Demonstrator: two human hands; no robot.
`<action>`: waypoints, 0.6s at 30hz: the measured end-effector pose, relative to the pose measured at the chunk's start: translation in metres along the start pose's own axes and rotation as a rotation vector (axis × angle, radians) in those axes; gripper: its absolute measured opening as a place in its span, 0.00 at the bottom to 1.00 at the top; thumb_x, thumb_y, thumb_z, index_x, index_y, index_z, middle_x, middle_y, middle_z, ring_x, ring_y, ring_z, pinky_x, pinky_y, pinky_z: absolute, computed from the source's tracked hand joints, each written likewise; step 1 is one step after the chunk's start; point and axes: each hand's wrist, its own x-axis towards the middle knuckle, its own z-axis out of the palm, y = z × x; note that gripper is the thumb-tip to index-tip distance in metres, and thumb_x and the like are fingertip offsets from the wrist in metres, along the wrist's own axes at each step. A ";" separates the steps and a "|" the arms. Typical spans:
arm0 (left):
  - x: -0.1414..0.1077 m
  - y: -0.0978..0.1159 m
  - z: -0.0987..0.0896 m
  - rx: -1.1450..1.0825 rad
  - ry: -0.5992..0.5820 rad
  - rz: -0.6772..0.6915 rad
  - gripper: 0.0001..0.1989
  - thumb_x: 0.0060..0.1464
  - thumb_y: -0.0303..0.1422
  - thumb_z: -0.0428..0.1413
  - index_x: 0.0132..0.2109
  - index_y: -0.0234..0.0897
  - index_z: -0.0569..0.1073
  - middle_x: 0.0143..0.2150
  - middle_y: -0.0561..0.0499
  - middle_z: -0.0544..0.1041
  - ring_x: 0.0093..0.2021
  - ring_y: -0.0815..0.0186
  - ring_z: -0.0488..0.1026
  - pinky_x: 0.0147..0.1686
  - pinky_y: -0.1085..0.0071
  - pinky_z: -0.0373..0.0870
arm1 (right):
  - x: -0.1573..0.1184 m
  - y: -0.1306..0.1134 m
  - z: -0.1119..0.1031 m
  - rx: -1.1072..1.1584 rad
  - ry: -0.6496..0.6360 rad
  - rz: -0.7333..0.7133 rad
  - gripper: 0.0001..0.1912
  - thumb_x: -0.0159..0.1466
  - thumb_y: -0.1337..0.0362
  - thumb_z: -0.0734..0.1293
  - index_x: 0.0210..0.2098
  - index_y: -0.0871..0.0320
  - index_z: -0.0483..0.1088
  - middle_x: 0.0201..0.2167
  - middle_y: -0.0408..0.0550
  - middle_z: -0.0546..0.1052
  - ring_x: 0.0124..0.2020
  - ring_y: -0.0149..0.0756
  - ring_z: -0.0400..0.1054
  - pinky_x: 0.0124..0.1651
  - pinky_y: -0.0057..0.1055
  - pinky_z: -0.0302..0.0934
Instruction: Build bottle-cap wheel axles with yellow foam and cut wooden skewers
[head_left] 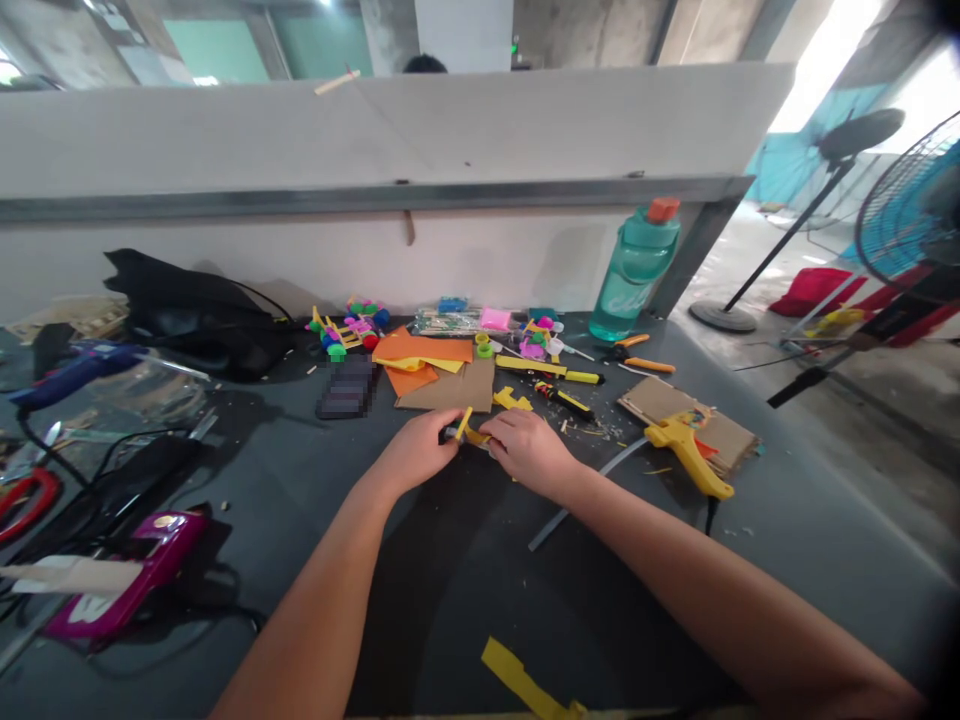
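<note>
The left hand (415, 452) and right hand (527, 452) are closed together, pinching a small yellow stick (463, 424) near the middle of the table. What they hold looks small and unfinished, partly hidden. Orange paper (424, 347) lies loose at 12 o'clock, a yellow glue gun (688, 456) leans on cardboard (694, 420) at 3 o'clock, and a yellow strip (525, 680) lies at 6 o'clock.

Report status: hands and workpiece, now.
Left hand, right hand both pinching small yellow piece. Yellow hot glue gun right of hands, not touching.
</note>
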 end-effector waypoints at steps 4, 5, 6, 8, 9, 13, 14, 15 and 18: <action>0.001 0.003 0.000 -0.002 -0.019 0.037 0.18 0.51 0.26 0.50 0.48 0.43 0.72 0.48 0.50 0.75 0.47 0.61 0.71 0.45 0.69 0.65 | 0.001 -0.001 -0.001 -0.022 0.007 -0.034 0.09 0.64 0.69 0.59 0.36 0.58 0.71 0.34 0.49 0.74 0.40 0.34 0.64 0.43 0.30 0.54; 0.001 0.003 -0.001 0.002 -0.021 0.041 0.17 0.51 0.26 0.50 0.48 0.43 0.72 0.47 0.50 0.75 0.47 0.61 0.71 0.45 0.69 0.65 | 0.001 -0.001 -0.001 -0.039 0.002 -0.039 0.09 0.64 0.68 0.59 0.37 0.58 0.71 0.34 0.48 0.74 0.39 0.35 0.64 0.42 0.30 0.53; 0.001 0.004 -0.001 0.007 -0.022 0.041 0.17 0.50 0.26 0.50 0.47 0.43 0.72 0.47 0.51 0.75 0.47 0.61 0.71 0.44 0.69 0.65 | 0.001 -0.002 -0.002 -0.058 -0.005 -0.043 0.09 0.64 0.68 0.59 0.37 0.58 0.71 0.33 0.48 0.74 0.39 0.35 0.63 0.42 0.30 0.53; 0.001 0.005 0.000 0.014 -0.024 0.041 0.16 0.50 0.26 0.51 0.45 0.43 0.72 0.47 0.50 0.75 0.47 0.61 0.71 0.44 0.69 0.65 | 0.001 -0.004 -0.005 -0.095 -0.016 -0.048 0.09 0.64 0.68 0.60 0.37 0.57 0.71 0.33 0.48 0.73 0.38 0.36 0.63 0.40 0.31 0.52; 0.001 0.005 0.000 0.014 -0.024 0.045 0.15 0.50 0.26 0.51 0.45 0.43 0.73 0.46 0.51 0.76 0.47 0.61 0.71 0.44 0.69 0.65 | 0.001 -0.004 -0.006 -0.111 -0.018 -0.049 0.09 0.64 0.68 0.60 0.38 0.56 0.71 0.34 0.48 0.73 0.38 0.36 0.62 0.40 0.31 0.51; 0.001 0.004 0.002 0.011 -0.021 0.063 0.15 0.49 0.25 0.52 0.43 0.43 0.73 0.44 0.51 0.76 0.46 0.61 0.72 0.45 0.70 0.65 | 0.002 -0.008 -0.009 -0.170 -0.024 -0.056 0.10 0.62 0.67 0.61 0.42 0.56 0.69 0.35 0.48 0.73 0.39 0.38 0.61 0.39 0.33 0.49; 0.000 0.004 0.003 0.013 -0.019 0.066 0.15 0.49 0.25 0.52 0.43 0.43 0.73 0.44 0.51 0.76 0.46 0.61 0.72 0.45 0.70 0.65 | 0.002 -0.009 -0.010 -0.182 -0.030 -0.067 0.10 0.62 0.67 0.61 0.41 0.56 0.69 0.35 0.48 0.73 0.39 0.38 0.61 0.39 0.33 0.49; 0.000 0.004 0.003 0.014 -0.018 0.066 0.15 0.49 0.25 0.51 0.44 0.43 0.73 0.44 0.50 0.76 0.46 0.61 0.72 0.45 0.69 0.65 | 0.002 -0.010 -0.011 -0.194 -0.035 -0.080 0.09 0.62 0.66 0.60 0.41 0.56 0.69 0.34 0.48 0.73 0.38 0.38 0.61 0.39 0.33 0.48; 0.000 0.005 0.003 0.017 -0.023 0.047 0.15 0.51 0.26 0.51 0.45 0.42 0.73 0.45 0.49 0.76 0.46 0.61 0.72 0.46 0.69 0.65 | 0.003 -0.012 -0.013 -0.218 -0.041 -0.118 0.09 0.64 0.66 0.58 0.38 0.57 0.70 0.33 0.48 0.73 0.38 0.38 0.61 0.39 0.34 0.47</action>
